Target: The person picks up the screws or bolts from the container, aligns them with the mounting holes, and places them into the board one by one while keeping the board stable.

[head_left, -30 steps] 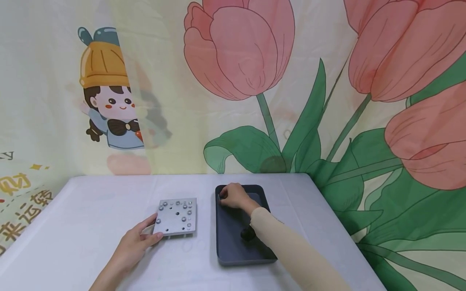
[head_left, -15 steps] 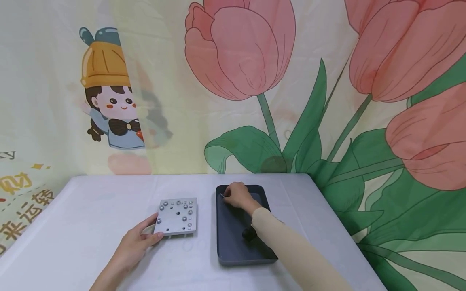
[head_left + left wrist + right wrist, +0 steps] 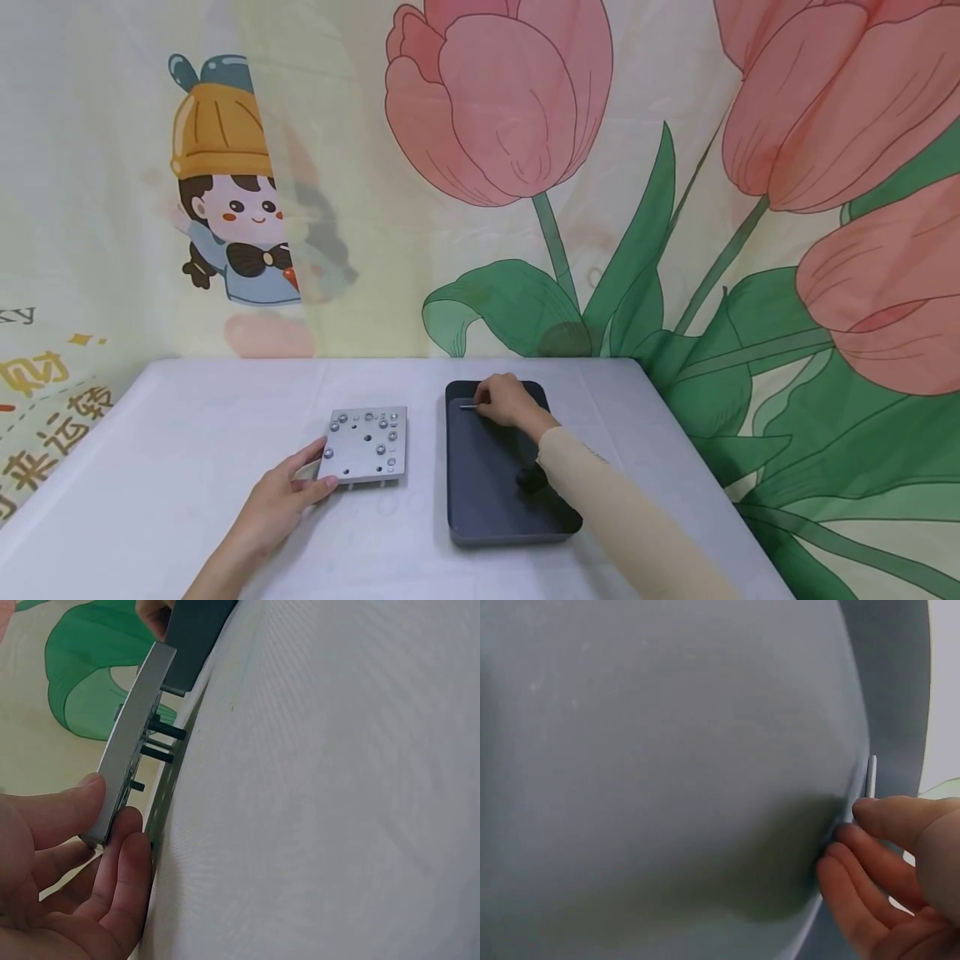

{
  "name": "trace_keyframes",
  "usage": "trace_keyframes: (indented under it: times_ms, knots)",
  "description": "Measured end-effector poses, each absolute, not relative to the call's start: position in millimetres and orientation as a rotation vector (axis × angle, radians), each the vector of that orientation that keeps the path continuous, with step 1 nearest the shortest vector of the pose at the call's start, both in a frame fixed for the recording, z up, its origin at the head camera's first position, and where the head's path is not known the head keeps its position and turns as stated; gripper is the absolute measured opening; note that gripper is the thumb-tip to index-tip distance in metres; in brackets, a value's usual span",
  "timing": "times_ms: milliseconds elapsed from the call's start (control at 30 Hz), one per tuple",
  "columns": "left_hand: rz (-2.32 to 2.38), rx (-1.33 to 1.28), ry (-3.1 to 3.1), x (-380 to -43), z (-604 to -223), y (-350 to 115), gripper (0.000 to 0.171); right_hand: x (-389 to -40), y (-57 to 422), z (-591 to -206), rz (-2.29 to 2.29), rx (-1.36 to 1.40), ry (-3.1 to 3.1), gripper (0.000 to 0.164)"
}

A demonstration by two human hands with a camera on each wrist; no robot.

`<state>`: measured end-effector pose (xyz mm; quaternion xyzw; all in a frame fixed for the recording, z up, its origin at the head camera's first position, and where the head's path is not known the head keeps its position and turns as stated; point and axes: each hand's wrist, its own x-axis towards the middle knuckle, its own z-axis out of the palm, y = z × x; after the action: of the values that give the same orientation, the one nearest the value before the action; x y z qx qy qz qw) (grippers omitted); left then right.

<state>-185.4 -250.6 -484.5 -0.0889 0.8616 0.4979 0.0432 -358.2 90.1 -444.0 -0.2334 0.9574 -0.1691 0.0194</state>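
Observation:
My left hand (image 3: pixel 279 505) grips a square silver metal plate (image 3: pixel 352 450) by its near left corner, thumb on one face and fingers on the other. Several bolts and holes mark its top. In the left wrist view, dark threaded ends (image 3: pixel 161 727) stick out below the plate (image 3: pixel 131 742), and it is raised off the cloth on that side. My right hand (image 3: pixel 508 402) is inside the far end of a dark grey tray (image 3: pixel 487 500). Between thumb and fingers it pinches a thin silvery pin (image 3: pixel 872 776), lying sideways in the head view; its other end is hidden.
A white cloth (image 3: pixel 187 467) covers the table. Behind it hangs a curtain (image 3: pixel 375 250) printed with tulips and a cartoon figure. A small dark round object (image 3: pixel 531 477) shows beside the right sleeve (image 3: pixel 600 492), over the tray.
The right hand has shifted slightly right within the tray, and the pin now shows clearly beyond its fingertips. The dark round object moved along with the arm. The left hand and plate hold still.

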Motion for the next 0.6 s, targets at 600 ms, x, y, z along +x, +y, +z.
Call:
trace_keyframes:
  times_ms: [600]
  knots:
    - [1.550,-0.248,2.638,-184.6,-486.8,-252.0,0.082,-354.3,104.0,-434.2,-0.814,-0.924,2.918,0.014]
